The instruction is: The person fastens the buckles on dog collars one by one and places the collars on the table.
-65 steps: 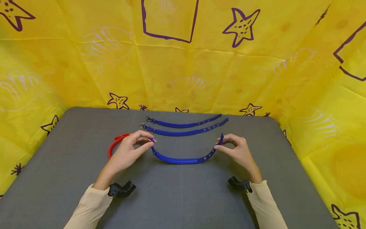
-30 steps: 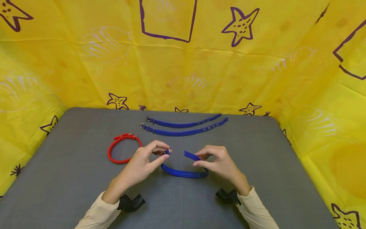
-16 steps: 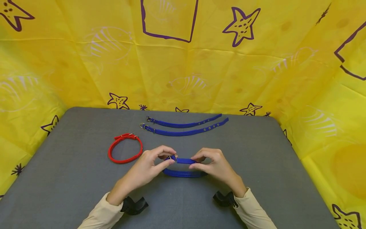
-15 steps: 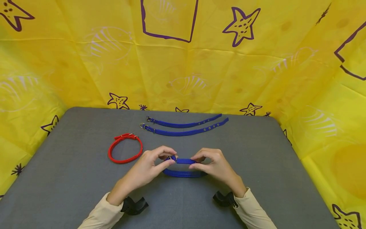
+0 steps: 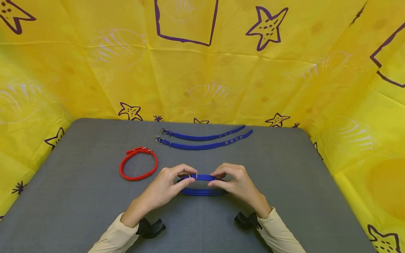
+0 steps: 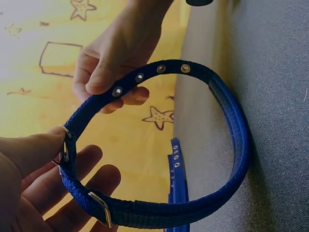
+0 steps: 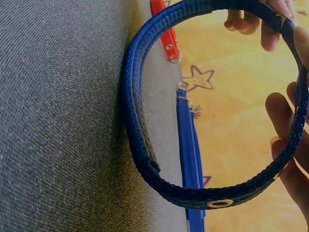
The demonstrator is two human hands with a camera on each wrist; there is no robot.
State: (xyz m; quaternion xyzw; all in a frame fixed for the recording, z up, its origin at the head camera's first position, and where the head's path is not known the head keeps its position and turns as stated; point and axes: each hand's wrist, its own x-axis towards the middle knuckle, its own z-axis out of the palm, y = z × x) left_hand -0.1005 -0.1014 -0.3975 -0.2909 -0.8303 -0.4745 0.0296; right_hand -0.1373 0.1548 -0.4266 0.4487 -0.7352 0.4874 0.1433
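Observation:
Between both hands a blue collar (image 5: 204,192) is bent into a loop, its padded lower part against or just above the table. My left hand (image 5: 164,184) pinches the end with the metal buckle (image 6: 65,147). My right hand (image 5: 235,179) pinches the end with several eyelets, thumb and fingers on the strap (image 6: 118,91). This end now meets the buckle, right at the left fingertips; how far it passes through, I cannot tell. A metal loop (image 6: 101,209) sits farther along the band. In the right wrist view the collar (image 7: 133,96) forms a nearly round ring.
A red collar (image 5: 136,178), buckled into a ring, lies left of the hands on the grey table (image 5: 79,196). Two more blue collars, a thinner one (image 5: 199,138) and a wider one (image 5: 199,147), lie stretched out behind. A yellow patterned cloth (image 5: 205,70) surrounds the table.
Both hands have come together from far apart, bending the collar from an open curve into a loop. The strap's free end has moved left to the buckle.

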